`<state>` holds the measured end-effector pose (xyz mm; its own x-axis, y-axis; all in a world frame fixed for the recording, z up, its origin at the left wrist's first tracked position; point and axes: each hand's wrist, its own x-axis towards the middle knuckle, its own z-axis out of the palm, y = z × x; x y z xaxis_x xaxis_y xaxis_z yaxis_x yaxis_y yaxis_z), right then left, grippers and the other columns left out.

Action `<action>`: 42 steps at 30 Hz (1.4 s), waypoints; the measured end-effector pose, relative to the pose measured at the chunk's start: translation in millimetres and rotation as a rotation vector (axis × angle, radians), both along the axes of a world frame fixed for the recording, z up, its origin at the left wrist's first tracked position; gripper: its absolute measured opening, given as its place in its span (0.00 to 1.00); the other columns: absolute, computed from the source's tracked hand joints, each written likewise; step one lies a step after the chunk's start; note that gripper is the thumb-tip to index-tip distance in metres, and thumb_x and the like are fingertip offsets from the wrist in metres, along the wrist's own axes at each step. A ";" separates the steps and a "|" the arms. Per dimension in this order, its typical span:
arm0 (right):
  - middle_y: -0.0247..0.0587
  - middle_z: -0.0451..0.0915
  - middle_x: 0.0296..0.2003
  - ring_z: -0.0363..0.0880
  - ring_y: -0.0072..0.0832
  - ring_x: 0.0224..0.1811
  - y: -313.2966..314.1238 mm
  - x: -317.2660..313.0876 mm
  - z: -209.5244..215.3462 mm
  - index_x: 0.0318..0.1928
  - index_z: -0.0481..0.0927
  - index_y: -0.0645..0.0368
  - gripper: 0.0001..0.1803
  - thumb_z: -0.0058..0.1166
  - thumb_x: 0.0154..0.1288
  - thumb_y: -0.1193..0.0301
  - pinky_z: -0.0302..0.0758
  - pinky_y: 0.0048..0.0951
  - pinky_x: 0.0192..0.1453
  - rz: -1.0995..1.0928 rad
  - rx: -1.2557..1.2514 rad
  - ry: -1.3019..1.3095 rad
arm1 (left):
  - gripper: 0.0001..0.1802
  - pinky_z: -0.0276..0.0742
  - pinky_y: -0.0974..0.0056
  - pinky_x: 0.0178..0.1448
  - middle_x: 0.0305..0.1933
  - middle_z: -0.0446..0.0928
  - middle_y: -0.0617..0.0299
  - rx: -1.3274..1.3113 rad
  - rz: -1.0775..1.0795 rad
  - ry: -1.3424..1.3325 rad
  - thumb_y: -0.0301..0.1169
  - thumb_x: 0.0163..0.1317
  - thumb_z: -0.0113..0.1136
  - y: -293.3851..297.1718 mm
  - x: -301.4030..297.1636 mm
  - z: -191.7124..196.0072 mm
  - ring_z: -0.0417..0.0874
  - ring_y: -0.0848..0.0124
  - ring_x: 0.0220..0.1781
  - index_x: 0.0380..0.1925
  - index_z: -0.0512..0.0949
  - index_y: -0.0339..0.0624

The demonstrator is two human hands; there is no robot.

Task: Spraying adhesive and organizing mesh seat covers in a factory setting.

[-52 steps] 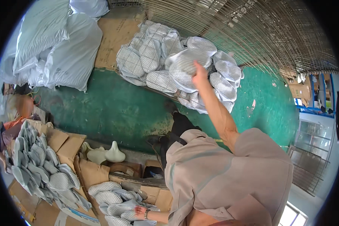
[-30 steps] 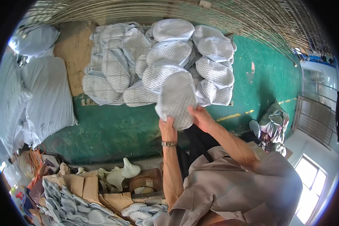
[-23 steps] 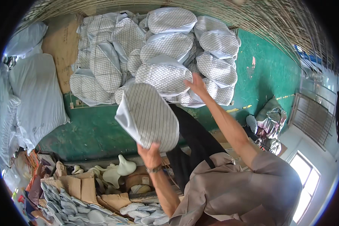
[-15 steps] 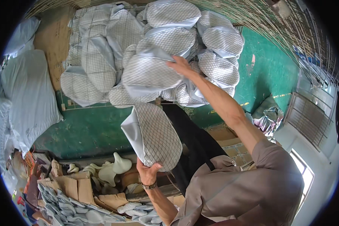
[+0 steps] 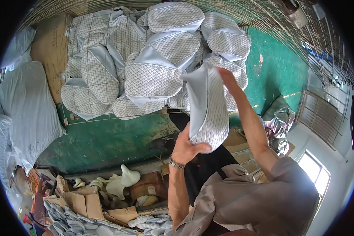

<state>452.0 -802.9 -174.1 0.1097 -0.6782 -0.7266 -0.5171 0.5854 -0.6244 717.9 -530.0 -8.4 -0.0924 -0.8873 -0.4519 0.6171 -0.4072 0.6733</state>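
A pale grey quilted oval cover (image 5: 210, 114), with a smooth silvery flap along its left side, is held upright in front of me. My left hand (image 5: 187, 147) grips its lower end, thumb across the front and the other fingers mostly hidden behind. At its upper right edge is my right hand (image 5: 228, 80), slightly blurred and closed on the edge, with the fingertips partly hidden. Beyond it, a wire rack (image 5: 102, 119) carries a pile of similar quilted covers (image 5: 153, 78), several overlapping, with their flaps facing various ways.
Full pale sacks (image 5: 29, 110) stand on the left. Below lie cream saddle-shaped pieces (image 5: 129, 176), torn cardboard (image 5: 86, 200) and a heap of grey covers (image 5: 72, 220). Metal rods (image 5: 303, 43) run overhead at right. A silvery crumpled bag (image 5: 278, 122) sits on the right.
The left hand has raised its cover up and to the right, turning it. My right hand has left the cover on the pile and moved right and slightly down to the held one.
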 end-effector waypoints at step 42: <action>0.49 0.77 0.56 0.79 0.36 0.47 430.2 184.8 78.3 0.66 0.70 0.61 0.30 0.58 0.65 0.68 0.76 0.37 0.54 1.935 -0.213 -0.174 | 0.37 0.57 0.38 0.71 0.67 0.69 0.50 2.811 0.570 -1.302 0.45 0.49 0.73 823.6 -306.3 147.5 0.65 0.51 0.71 0.61 0.74 0.50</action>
<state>636.8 -372.7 -95.8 0.7421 0.3632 -0.5634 -0.2006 -0.6817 -0.7036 411.7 293.6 139.1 0.4507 0.7164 0.5325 0.8856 -0.2837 -0.3678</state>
